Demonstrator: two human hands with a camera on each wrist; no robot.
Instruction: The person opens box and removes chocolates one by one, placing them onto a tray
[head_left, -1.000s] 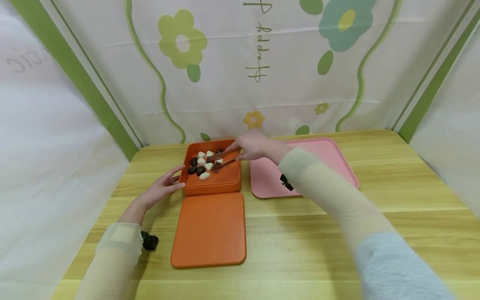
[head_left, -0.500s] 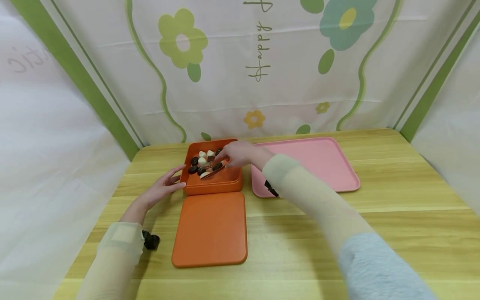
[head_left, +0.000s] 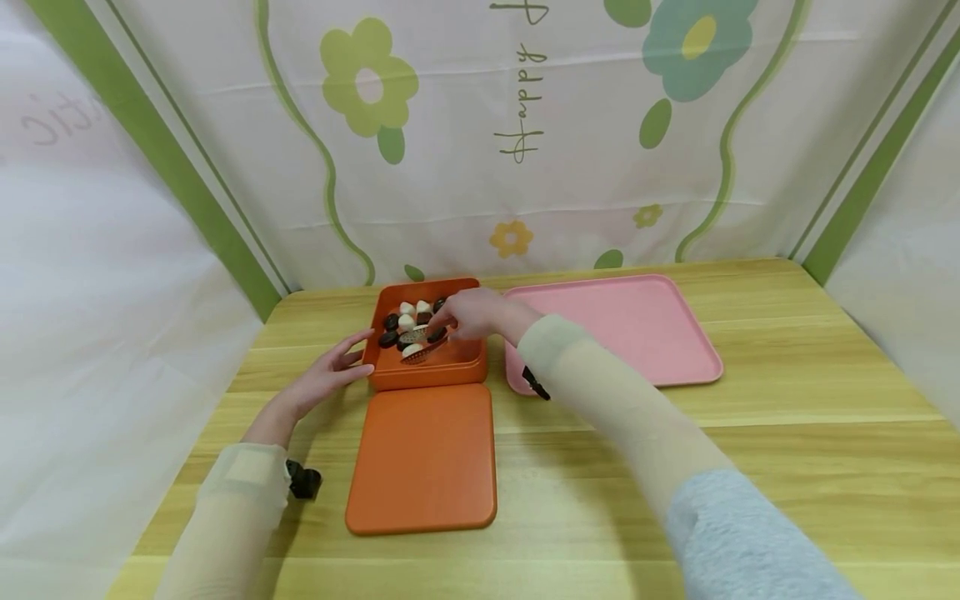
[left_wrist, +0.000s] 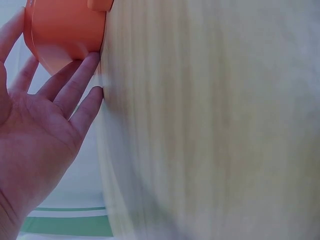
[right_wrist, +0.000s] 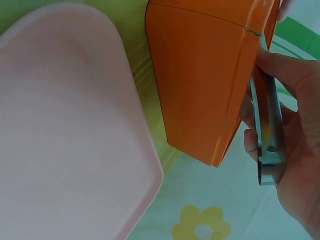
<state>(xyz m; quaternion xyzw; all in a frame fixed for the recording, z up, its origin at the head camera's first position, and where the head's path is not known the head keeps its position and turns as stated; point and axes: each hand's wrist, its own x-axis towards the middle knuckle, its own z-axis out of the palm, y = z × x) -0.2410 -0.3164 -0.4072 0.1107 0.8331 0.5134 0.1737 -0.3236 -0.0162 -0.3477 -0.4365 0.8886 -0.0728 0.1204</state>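
My right hand (head_left: 480, 313) holds metal tongs (right_wrist: 270, 135) over the orange box (head_left: 427, 380). Two perforated tong ends stand apart inside the box, one on either side of a white oval piece (head_left: 412, 351). Chocolate-like pieces, dark brown (head_left: 388, 339) and white (head_left: 407, 322), lie on the box's floor, several of each; the right fingers and tongs hide some. My left hand (head_left: 322, 382) rests its spread, fairly straight fingers against the box's left wall. In the left wrist view, its fingertips touch the orange side (left_wrist: 67, 30) near the tabletop.
An orange lid (head_left: 422, 458) lies flat right in front of the box. To the box's right is a pink tray (head_left: 630, 325), partly behind the right forearm. Behind the wooden table (head_left: 600, 517) hangs a flowered white curtain (head_left: 450, 167).
My right hand has moved left and slightly toward me, bringing the tong ends from the pieces at the box's middle to the front white piece. My left hand has stayed put.
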